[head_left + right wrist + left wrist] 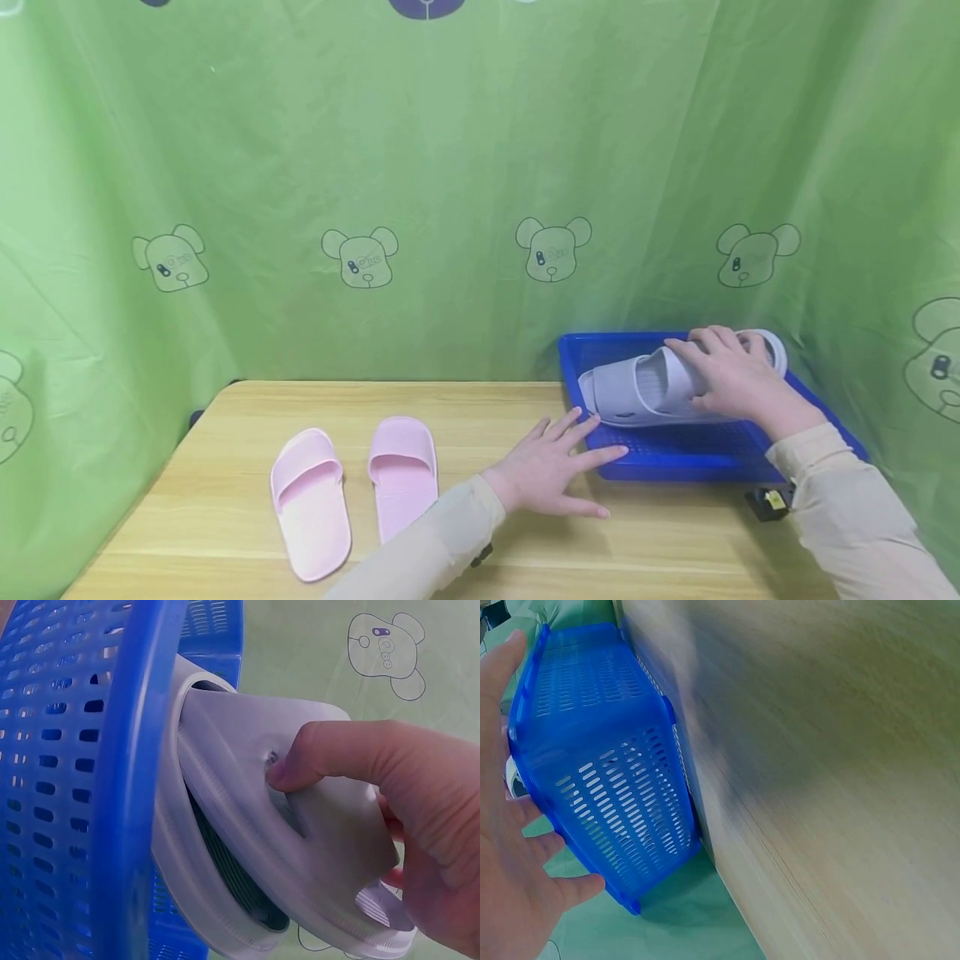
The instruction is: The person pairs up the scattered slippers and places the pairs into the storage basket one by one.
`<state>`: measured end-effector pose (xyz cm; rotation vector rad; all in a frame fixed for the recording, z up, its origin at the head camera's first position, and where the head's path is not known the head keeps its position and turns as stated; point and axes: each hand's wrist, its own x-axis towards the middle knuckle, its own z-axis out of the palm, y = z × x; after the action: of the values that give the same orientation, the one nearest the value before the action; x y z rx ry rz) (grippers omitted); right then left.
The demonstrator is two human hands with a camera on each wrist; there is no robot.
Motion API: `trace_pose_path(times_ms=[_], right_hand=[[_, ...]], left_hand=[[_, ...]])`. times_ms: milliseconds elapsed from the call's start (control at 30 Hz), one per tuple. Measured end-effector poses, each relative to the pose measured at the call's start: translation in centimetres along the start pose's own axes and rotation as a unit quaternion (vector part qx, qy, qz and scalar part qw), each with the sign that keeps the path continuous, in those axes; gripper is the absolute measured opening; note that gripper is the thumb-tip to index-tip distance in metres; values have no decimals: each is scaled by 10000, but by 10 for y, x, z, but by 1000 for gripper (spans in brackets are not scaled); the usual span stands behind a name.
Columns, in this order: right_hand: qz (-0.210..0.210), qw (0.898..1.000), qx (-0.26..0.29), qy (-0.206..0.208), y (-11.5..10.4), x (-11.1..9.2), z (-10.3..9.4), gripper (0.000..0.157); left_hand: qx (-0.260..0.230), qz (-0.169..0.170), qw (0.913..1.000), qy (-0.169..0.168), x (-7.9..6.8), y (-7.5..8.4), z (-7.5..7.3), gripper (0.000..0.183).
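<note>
Two grey slippers lie overlapped in the blue basket (675, 468). My right hand (731, 371) grips the upper grey slipper (330, 817) by its strap, the thumb pressed on the strap's outer side. Beneath it, the lower grey slipper (217, 889) shows its edge and ribbed sole against the basket wall. My left hand (551, 467) is spread, fingers straight, at the basket's near left corner. In the left wrist view its fingertips reach the basket rim (577, 855); whether they touch it I cannot tell.
On the left of the wooden table (210, 467) stand two pink slippers, the left one (315, 525) and the right one (405, 467), partly covered by my left sleeve. A green curtain (450, 167) with mouse-like faces hangs behind. A small black item (767, 503) sits near the right sleeve.
</note>
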<state>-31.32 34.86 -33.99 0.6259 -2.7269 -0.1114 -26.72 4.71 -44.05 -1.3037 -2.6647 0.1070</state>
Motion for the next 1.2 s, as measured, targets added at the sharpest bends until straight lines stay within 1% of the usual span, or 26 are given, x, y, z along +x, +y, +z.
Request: trace_pose_path(times_ms=[267, 400, 733, 1033, 1200], right_hand=[[40, 9996, 124, -232, 0, 1, -1, 92], [105, 9991, 216, -336, -2, 3, -3, 88], [267, 9993, 109, -238, -7, 12, -5, 75], [440, 9987, 26, -239, -6, 23, -7, 77], [465, 9984, 21, -333, -6, 28, -9, 77]], left_hand=[[-24, 11, 10000, 48, 0, 0, 1, 84], [-20, 0, 10000, 81, -1, 1, 1, 85], [-71, 1, 9999, 100, 0, 0, 3, 84], [-140, -21, 9999, 20, 0, 0, 2, 84], [-138, -15, 9999, 20, 0, 1, 2, 84]])
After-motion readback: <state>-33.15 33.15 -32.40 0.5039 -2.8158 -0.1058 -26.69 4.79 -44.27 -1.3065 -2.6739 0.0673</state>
